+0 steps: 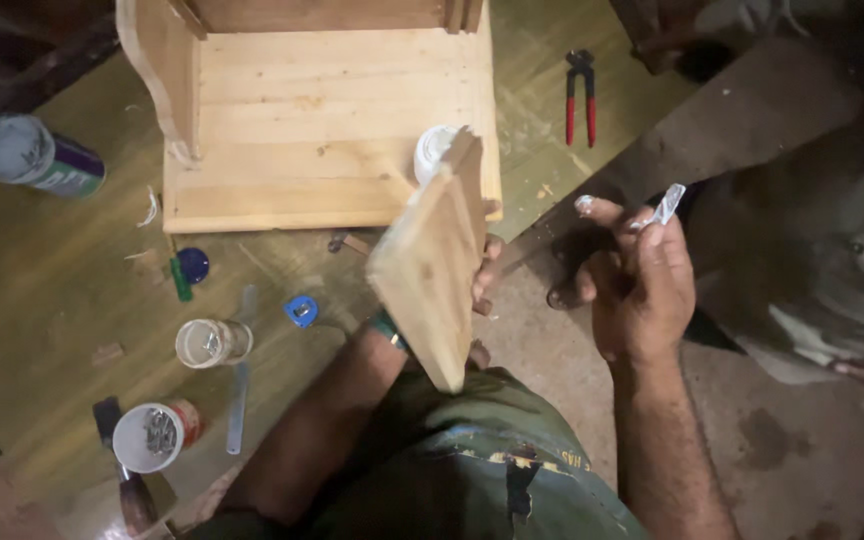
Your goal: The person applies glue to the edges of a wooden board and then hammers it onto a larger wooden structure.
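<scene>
1. The left hand point(485, 285) grips a flat wooden board point(434, 268), fingers curled round its right edge, holding it tilted up on end just above the person's lap.
2. The board is pale, raw timber with a stepped edge along one side; it looks blurred.
3. The right hand point(637, 280) is raised beside the board, apart from it, fingertips pinched on a small clear, glassy-looking piece point(668, 204) that sticks up from the fingers.
4. On the green, scuffed desk point(42, 270) lies a big wooden shelf unit point(327, 120), plain planks with a curved side panel at its left.
5. A small white round pot point(434, 148) sits on that unit, just behind the board's top edge.
6. Far left, a spray can point(37, 155) lies on its side: grey cap, purple and green label.
7. Nearer the person, two open round containers: a clear jar point(212, 342) and a white-rimmed tin with a red wall point(155, 435), both holding metal nails.
8. Between them lies a thin grey metal strip point(240, 380).
9. A blue round lid point(193, 264), a green marker point(181, 278) and a small blue sharpener-like piece point(301, 311) lie near the unit's front edge.
10. Red-handled pincers point(580, 95) rest on the desk at upper right.
11. A hammer handle point(132, 490) shows at the bottom left.
</scene>
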